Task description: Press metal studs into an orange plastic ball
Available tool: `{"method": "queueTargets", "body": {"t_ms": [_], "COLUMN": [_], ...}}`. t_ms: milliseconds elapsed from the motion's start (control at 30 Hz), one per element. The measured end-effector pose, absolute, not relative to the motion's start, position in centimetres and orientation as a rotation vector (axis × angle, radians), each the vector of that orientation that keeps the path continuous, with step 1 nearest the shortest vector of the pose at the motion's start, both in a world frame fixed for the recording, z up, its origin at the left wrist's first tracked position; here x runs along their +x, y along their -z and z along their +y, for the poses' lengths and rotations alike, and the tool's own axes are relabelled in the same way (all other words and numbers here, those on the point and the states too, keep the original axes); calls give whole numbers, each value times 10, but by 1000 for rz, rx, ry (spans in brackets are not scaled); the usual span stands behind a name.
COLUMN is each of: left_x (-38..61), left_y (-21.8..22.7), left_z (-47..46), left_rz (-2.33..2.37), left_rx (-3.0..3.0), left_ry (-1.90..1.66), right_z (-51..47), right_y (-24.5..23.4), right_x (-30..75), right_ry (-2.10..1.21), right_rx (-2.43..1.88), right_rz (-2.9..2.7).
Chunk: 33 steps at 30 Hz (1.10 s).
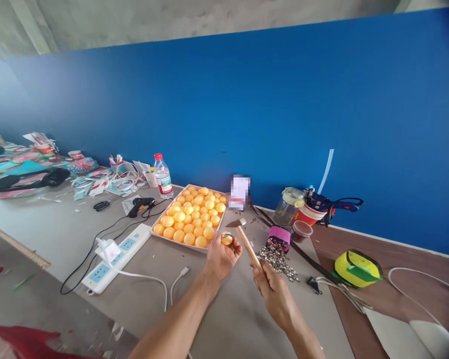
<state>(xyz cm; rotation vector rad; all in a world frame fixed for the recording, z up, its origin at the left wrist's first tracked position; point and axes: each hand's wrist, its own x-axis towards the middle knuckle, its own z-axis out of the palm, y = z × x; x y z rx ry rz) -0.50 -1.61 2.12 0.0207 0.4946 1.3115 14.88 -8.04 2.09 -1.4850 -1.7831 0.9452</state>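
Observation:
My left hand point(221, 257) is closed around one orange ball point(226, 238), pinched at the fingertips just off the near right corner of a white tray point(171, 240) full of several orange balls. My right hand point(271, 286) grips the wooden handle of a small hammer point(244, 236). The hammer's metal head hangs just right of the held ball, close to it. A heap of small metal pieces point(279, 260) spills from a tipped purple cup point(279, 236) just beyond my right hand.
A white power strip point(114, 257) with cables lies to the left, a black glue gun point(140, 204) and water bottle point(163, 176) behind it. A glass jar point(287, 205), red paper cup point(308, 214), yellow-green device point(357, 269) and cables lie right. Paper scraps and scissors point(101, 205) clutter the far left.

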Motion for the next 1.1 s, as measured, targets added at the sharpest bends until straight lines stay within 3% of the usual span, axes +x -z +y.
{"method": "queueTargets", "body": {"t_ms": [867,1100], "left_x": [-9,-7], "left_y": [-16,-21], "left_z": [-17,-20], "left_rz": [341,357], "left_rx": [17,54], "left_ry": [-1296,-1299], "right_z": [-81,-85], "right_y": [-25,-40], "right_x": [153,148], "right_ry": [-1195,-1275], "right_rx": [-1434,-1269], "right_rz": [-1601,-1311]}}
